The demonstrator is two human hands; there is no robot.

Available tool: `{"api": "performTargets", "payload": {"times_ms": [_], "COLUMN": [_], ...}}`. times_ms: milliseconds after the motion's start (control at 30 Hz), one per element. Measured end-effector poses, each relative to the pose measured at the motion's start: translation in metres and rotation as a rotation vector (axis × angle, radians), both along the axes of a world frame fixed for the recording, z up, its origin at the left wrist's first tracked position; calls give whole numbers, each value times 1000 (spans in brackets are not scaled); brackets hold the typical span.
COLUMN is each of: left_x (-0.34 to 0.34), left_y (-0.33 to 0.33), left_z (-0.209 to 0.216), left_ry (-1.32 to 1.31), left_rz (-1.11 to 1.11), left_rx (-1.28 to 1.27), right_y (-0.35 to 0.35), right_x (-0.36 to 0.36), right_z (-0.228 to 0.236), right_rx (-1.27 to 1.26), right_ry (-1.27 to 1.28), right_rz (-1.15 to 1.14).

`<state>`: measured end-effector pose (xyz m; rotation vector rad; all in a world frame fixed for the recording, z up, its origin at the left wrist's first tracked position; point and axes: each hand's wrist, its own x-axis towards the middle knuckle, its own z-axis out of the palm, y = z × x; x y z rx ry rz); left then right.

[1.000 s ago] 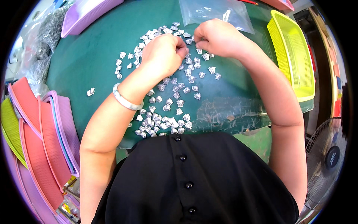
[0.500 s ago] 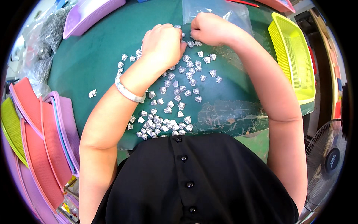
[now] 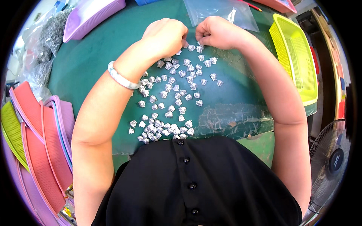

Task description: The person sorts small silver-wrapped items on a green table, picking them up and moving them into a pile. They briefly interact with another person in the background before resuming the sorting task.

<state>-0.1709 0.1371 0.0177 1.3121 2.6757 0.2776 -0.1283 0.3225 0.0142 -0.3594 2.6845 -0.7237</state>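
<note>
Remotely, I saw two bare hands reaching toward twelve o'clock, and small silver pieces (image 3: 182, 110) scattered loosely from there down to six. The left hand (image 3: 166, 35) was curled, fingertips mostly hidden; I could not tell whether they held anything. The right hand (image 3: 217, 33) had thumb and finger pinched narrow, with one piece at their tips, held or merely touched, I could not tell. I judged that the left wrist's pale bangle (image 3: 120, 78) could scatter pieces beside it, and that the black shirt (image 3: 158, 180) might nudge the six o'clock heap off the edge. The green table (image 3: 241, 90) was scuffed around five. A clear bag (image 3: 211, 8) lay near twelve, a yellow-green basket (image 3: 278, 41) at two, a fan (image 3: 335, 158) at four, and stacked baskets (image 3: 45, 165) at eight.
</note>
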Motion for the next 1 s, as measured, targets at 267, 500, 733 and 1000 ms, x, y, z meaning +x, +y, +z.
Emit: {"api": "performTargets", "payload": {"times_ms": [267,500,733,1000], "left_x": [-35,-38,-19,-32], "left_y": [-32,-45,-17,2], "left_z": [1,-15,-12,3], "left_ry": [-21,-72,57,-26], "left_rz": [246,216,94,50], "left_rx": [269,305,150,-98], "right_y": [-9,-48,-41,-17], "right_x": [-12,-15,-15,-8], "right_z": [1,0,-6,15], "right_rx": [45,288,424,622], "right_ry": [207,416,451,309], "right_rz": [-12,-12,22,119]}}
